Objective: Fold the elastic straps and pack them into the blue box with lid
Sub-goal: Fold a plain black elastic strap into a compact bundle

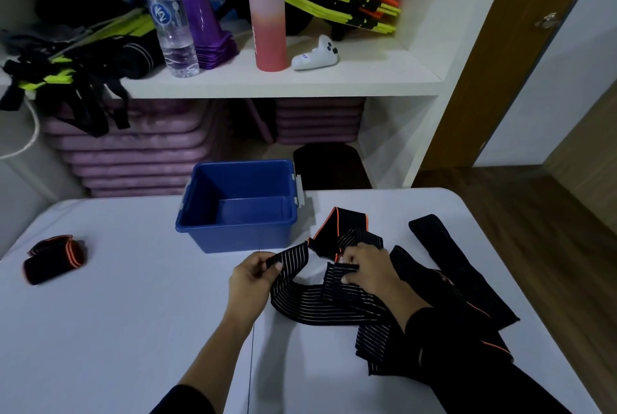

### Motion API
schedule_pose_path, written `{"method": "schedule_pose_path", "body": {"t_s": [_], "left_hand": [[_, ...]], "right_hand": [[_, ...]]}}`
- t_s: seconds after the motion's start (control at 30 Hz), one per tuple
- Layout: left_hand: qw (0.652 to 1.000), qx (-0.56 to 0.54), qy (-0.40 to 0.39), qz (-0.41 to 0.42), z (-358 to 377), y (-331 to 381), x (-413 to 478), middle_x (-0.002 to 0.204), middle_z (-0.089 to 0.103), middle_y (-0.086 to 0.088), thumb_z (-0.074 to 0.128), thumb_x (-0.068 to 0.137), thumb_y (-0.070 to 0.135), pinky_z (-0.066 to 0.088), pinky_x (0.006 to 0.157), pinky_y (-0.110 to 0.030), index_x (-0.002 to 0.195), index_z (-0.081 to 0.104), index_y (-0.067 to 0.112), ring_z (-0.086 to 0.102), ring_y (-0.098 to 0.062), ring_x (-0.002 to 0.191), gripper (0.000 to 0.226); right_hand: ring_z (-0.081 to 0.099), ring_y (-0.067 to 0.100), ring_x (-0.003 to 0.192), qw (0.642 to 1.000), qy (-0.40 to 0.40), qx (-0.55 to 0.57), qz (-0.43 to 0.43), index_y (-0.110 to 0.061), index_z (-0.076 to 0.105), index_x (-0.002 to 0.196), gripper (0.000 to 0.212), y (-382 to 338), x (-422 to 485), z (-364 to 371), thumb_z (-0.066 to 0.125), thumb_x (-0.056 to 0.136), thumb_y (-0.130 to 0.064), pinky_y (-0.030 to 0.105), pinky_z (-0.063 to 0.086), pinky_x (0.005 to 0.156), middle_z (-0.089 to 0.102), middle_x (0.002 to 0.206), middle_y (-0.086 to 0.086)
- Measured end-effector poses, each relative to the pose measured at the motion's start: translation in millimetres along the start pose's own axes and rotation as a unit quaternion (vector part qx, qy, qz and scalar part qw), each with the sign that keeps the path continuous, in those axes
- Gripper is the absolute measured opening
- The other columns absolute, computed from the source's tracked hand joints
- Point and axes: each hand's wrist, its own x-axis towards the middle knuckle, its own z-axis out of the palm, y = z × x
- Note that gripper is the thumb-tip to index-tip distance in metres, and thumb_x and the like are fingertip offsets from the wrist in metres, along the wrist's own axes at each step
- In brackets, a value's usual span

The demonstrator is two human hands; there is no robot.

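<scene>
A person's 2 hands work a black striped elastic strap [320,300] on a white table [133,330]: the left hand [253,276] pinches one end, the right hand [367,266] presses a folded section. An open blue box [207,233] sits at 12 o'clock, a folded orange-edged strap [53,258] at 9 o'clock, loose straps [457,280] at 3 o'clock.

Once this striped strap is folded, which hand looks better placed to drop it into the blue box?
Probably the left hand. It pinches the striped strap's free end nearest the blue box, while the right hand pins the strap farther right.
</scene>
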Motion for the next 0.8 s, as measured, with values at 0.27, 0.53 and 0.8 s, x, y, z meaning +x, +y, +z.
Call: {"method": "schedule_pose_path", "body": {"t_s": [0.27, 0.53, 0.8], "left_hand": [[0.996, -0.055, -0.05, 0.054, 7.6, 63.0, 1.0, 0.088, 0.066, -0.023, 0.062, 0.087, 0.008, 0.055, 0.079, -0.039, 0.088, 0.069, 0.016, 0.067, -0.026, 0.08, 0.011], [0.981, -0.066, -0.064, 0.17, 20.2, 149.0, 3.7, 0.077, 0.067, -0.004, 0.063, 0.085, 0.003, 0.051, 0.061, -0.019, 0.089, 0.069, 0.013, 0.062, -0.006, 0.064, 0.012], [0.971, -0.109, 0.035, 0.21, 19.3, 188.5, 13.2, 0.088, 0.066, -0.007, 0.068, 0.08, 0.003, 0.05, 0.083, -0.041, 0.074, 0.07, 0.026, 0.059, -0.02, 0.085, 0.024]], "right_hand": [[0.059, 0.018, 0.091, 0.944, 0.036, 0.327, 0.018, -0.02, 0.061, 0.096, 0.017, -27.0, 9.5, -85.6, 0.071, 0.082, -0.023, 0.026, 0.043, 0.083, 0.06, 0.094, 0.005], [0.062, 0.015, 0.093, 0.864, 0.08, 0.494, -0.056, -0.02, 0.062, 0.102, 0.011, -86.3, 0.6, -158.7, 0.055, 0.093, -0.019, 0.032, 0.049, 0.082, 0.067, 0.098, 0.003], [0.061, 0.015, 0.095, 0.817, 0.049, 0.564, -0.109, -0.024, 0.063, 0.095, 0.015, -118.5, -5.8, -188.2, 0.049, 0.096, -0.017, 0.038, 0.045, 0.094, 0.066, 0.094, -0.004]]}}
